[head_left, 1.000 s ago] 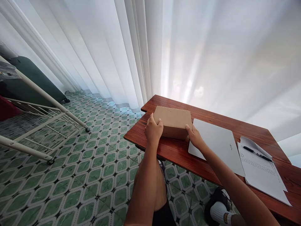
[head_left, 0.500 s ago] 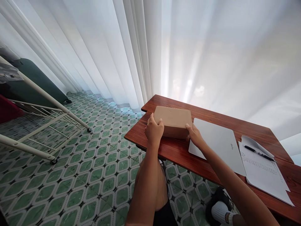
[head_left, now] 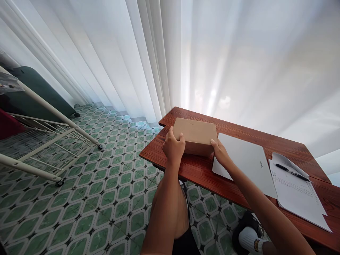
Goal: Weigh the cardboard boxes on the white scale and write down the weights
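Note:
A plain brown cardboard box [head_left: 196, 135] rests on the left end of a reddish wooden table [head_left: 202, 171]. My left hand [head_left: 173, 148] grips the box's near left corner, fingers curled over its top edge. My right hand [head_left: 220, 154] presses against the box's near right corner, with the wrist lying over a closed white laptop [head_left: 245, 163]. The box sits flat on the tabletop between both hands.
Right of the laptop lie white paper sheets [head_left: 297, 191] with a black pen [head_left: 291, 172] on top. White curtains [head_left: 186, 56] hang behind the table. A white metal rack [head_left: 50, 131] and a dark green case [head_left: 39, 94] stand on the green tiled floor at left.
Both hands stay on the box; the box and hands have barely shifted. The view has drifted slightly.

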A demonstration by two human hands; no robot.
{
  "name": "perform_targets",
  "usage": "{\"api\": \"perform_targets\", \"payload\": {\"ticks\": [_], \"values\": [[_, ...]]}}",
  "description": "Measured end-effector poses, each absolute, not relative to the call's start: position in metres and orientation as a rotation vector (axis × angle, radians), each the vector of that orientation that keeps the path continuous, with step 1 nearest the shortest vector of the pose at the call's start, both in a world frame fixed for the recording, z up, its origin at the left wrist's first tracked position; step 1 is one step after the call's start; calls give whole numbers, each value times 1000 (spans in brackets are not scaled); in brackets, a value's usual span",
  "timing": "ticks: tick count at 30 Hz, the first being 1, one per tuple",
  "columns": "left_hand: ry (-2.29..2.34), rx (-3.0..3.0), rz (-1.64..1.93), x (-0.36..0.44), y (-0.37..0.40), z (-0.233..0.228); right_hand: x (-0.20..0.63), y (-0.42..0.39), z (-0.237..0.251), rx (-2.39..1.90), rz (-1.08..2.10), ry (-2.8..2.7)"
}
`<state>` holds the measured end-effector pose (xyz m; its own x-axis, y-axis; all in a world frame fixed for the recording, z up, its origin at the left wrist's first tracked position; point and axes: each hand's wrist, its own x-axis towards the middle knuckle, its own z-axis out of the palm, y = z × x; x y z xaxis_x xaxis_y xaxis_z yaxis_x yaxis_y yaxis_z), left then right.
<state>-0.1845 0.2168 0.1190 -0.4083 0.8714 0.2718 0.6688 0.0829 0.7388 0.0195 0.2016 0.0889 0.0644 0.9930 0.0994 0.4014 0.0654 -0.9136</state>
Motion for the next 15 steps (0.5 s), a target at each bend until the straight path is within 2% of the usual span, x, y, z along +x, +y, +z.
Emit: {"api": "perform_targets", "payload": {"ticks": [15], "values": [[2048, 1590, 1485, -167, 208, 122, 32, 189, 99, -1356, 781, -1464]]}}
